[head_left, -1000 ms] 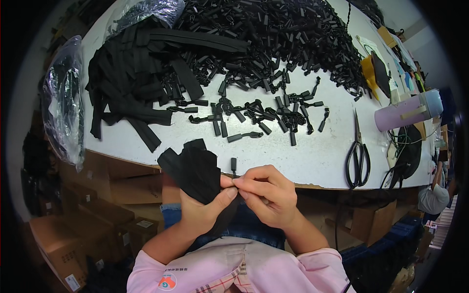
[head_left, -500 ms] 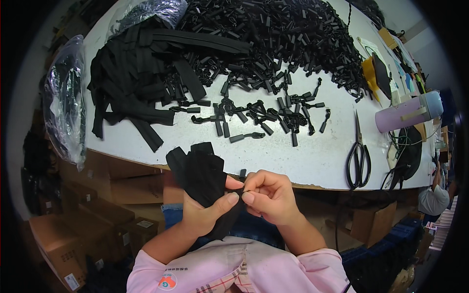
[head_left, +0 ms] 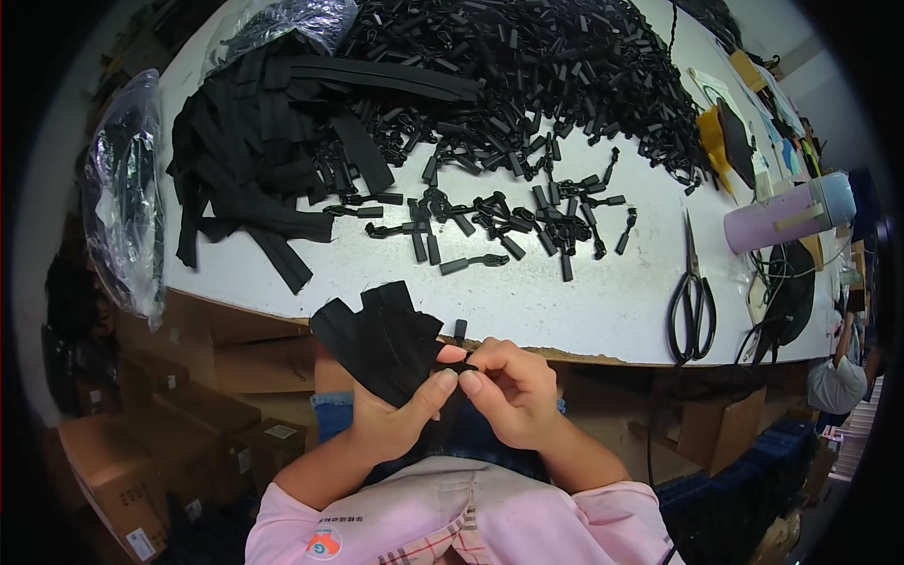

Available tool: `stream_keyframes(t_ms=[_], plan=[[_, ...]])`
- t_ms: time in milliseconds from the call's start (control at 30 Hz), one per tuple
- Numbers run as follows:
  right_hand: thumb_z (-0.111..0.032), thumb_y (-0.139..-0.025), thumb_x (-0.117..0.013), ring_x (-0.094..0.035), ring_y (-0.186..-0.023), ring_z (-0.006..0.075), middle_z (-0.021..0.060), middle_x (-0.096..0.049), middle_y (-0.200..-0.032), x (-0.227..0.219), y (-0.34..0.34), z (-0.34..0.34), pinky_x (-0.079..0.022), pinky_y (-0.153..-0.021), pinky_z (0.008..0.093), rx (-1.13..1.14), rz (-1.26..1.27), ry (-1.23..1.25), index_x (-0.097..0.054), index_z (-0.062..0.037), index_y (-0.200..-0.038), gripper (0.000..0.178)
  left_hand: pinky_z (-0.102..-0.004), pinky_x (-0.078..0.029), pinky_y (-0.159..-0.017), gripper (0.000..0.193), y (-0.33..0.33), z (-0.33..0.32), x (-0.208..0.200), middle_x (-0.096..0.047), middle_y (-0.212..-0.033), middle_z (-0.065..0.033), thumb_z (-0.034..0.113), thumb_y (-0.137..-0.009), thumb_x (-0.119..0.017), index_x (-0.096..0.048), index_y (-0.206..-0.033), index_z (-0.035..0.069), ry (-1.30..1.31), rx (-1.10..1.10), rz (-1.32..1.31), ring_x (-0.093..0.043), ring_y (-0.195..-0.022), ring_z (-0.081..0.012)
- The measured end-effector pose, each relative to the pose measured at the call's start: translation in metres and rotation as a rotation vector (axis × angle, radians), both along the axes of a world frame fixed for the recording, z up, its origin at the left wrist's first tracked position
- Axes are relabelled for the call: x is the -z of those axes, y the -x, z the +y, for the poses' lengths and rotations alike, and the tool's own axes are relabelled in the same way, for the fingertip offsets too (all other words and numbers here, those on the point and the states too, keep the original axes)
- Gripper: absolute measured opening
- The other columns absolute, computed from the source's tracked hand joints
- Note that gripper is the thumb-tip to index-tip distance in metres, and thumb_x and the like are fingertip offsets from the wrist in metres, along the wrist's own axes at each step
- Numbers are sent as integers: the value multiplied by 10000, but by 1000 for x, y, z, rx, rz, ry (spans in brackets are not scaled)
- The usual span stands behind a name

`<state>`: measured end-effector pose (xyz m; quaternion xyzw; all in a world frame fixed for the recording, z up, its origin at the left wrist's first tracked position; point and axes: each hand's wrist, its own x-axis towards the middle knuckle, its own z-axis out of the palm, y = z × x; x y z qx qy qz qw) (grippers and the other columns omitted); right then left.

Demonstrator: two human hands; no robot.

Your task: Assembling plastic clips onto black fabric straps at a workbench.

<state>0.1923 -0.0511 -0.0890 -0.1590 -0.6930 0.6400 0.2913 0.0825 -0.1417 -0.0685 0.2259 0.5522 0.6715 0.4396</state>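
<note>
My left hand (head_left: 395, 421) is closed around a bundle of black zipper tapes (head_left: 375, 337), their ends fanning out above the fingers. Fingers and thumb of my right hand (head_left: 520, 394) pinch at a small black zipper slider against the left fingertips. Its rectangular pull (head_left: 460, 330) sticks up between the hands, while the slider body is mostly hidden. Both thumb tips nearly meet, just off the table's near edge. Beyond them, loose zipper sliders (head_left: 476, 264) with similar pulls lie scattered on the white table (head_left: 395, 297).
A large heap of black sliders (head_left: 565, 66) covers the far table. More zipper tapes (head_left: 235, 141) are piled at left, beside clear plastic bags (head_left: 124, 198). Black scissors (head_left: 692, 315) and a lilac tumbler (head_left: 777, 218) are at right. Cardboard boxes (head_left: 122, 480) stand on the floor.
The tape bundle has tilted and fanned out a little to the left. My right hand has turned slightly, its thumb now nearer the left thumb. The pull between them has shifted slightly left.
</note>
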Motion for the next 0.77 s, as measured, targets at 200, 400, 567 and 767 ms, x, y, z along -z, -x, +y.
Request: stream_keyframes(t_ms=[200, 400, 567, 767], plan=[[-20, -750, -545, -391, -478, 67, 45, -461, -635, -4, -1, -6, -312, -433, 184, -28, 40, 618, -494, 17, -835, 106, -174, -366, -419, 141, 5, -2, 4, -490, -795, -79, 66, -744, -563, -518, -851, -15, -60, 112, 40, -452, -497, -77], [20, -666, -603, -364, -471, 37, 43, -484, -643, -13, 5, 3, -276, -424, 165, 69, -54, -132, -522, 21, -763, 126, -160, -323, -402, 89, 2, -4, 13, -511, -694, -14, 75, -773, -562, -533, -830, 12, -55, 41, -3, -416, -470, -35], [-34, -645, -622, -349, -391, 91, 10, -432, -522, -14, 0, 17, -288, -367, 225, -320, -187, -96, -521, -35, -705, 117, -159, -301, -397, 109, 6, -1, 7, -502, -677, -3, 103, -781, -559, -533, -832, 10, -60, 2, -12, -401, -462, -30], [-113, -650, -624, -534, -559, 189, 42, -534, -704, -23, 7, 8, -440, -481, 276, 173, -33, -618, -536, -91, -1037, 398, -175, -411, -644, 187, 9, 1, 7, -568, -807, -39, 136, -797, -532, -545, -933, 8, 117, 129, 96, -522, -703, -85]])
